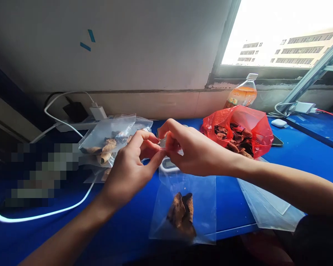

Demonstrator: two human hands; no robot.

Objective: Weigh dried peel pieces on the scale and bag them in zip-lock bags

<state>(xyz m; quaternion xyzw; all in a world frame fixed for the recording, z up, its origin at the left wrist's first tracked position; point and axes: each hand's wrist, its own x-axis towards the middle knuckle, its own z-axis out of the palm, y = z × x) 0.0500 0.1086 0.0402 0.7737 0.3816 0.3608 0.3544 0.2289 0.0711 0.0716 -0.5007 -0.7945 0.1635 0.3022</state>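
A clear plastic bag (205, 207) with dark brown, curled dried pieces (181, 214) in it hangs over the near edge of the blue table. Its upper part runs up beneath my hands. My left hand (137, 155) pinches at the bag's top end, thumb and fingers pressed together. My right hand (187, 147) is closed in a pinch right beside it, fingertips meeting those of the left. The exact grip on the plastic is partly hidden by the fingers. Under my hands shows a white device with a small display (168, 165), mostly covered.
On the left lie filled clear bags (108, 142) near a white cable (69, 210) and plugged-in chargers (98, 112). On the right are a red bag of brown pieces (211, 122), an orange drink bottle (245, 92), flat clear bags (274, 207) and a white case (279, 123).
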